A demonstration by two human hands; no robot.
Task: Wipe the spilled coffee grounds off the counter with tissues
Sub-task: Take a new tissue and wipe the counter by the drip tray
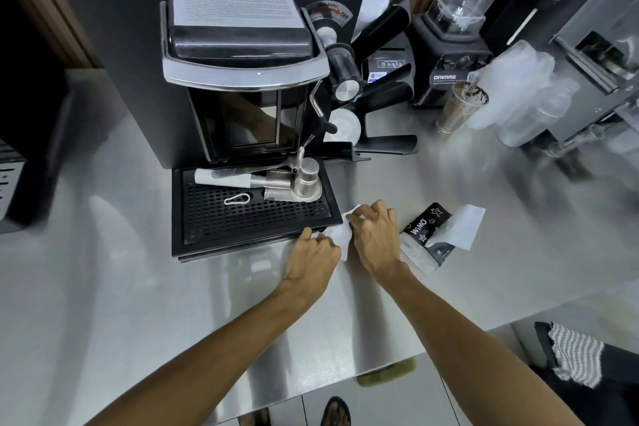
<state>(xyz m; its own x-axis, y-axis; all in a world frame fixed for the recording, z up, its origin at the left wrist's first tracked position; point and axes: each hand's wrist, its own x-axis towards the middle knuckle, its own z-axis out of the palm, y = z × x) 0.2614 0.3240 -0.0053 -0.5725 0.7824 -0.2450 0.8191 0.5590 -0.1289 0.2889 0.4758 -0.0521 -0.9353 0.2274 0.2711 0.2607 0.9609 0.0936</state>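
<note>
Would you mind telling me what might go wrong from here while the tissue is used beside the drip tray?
1. The tissue, gripped by the left hand and right hand, is at the front corner of the drip tray, so any grounds may be pushed under its rim instead of lifted.
2. The right hand is close to the tissue pack; a sideways sweep might knock it or soil its loose sheet.
</note>
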